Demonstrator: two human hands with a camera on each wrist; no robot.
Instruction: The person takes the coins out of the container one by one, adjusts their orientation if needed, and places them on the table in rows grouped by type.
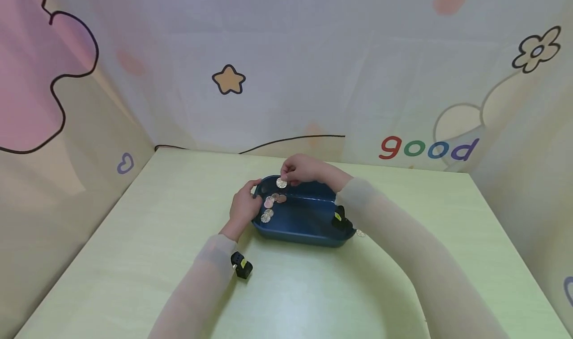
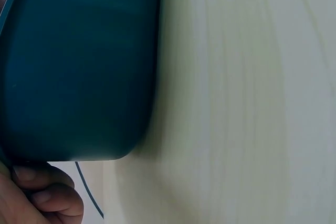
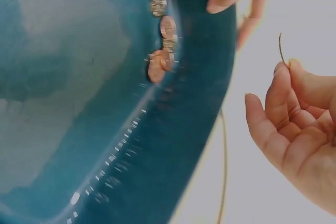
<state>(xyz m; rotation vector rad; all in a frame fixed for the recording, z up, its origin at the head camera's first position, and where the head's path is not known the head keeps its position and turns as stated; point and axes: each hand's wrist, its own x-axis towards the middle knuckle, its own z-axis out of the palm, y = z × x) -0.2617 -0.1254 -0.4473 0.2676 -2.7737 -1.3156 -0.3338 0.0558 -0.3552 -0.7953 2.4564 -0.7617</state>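
A dark blue oblong dish (image 1: pixel 300 222) lies on the table. At its left end my left hand (image 1: pixel 245 205) grips the rim, thumb over the inner side and fingers (image 2: pixel 55 195) curled against the outside. My right hand (image 1: pixel 301 169) pinches a round, shiny coin (image 1: pixel 281 183) between thumb and fingertips, above the dish's far left rim. In the right wrist view that coin (image 3: pixel 282 48) shows edge-on as a thin curve. Several coins, gold-coloured and coppery (image 3: pixel 156 66), lie inside the dish along its left end, some overlapping.
Another coin (image 1: pixel 360 233) lies on the pale green table (image 1: pixel 286 294) just outside the dish's right end, partly covered by the right sleeve (image 1: pixel 394 224). A printed cloth (image 1: pixel 286 80) stands behind the table and at both sides.
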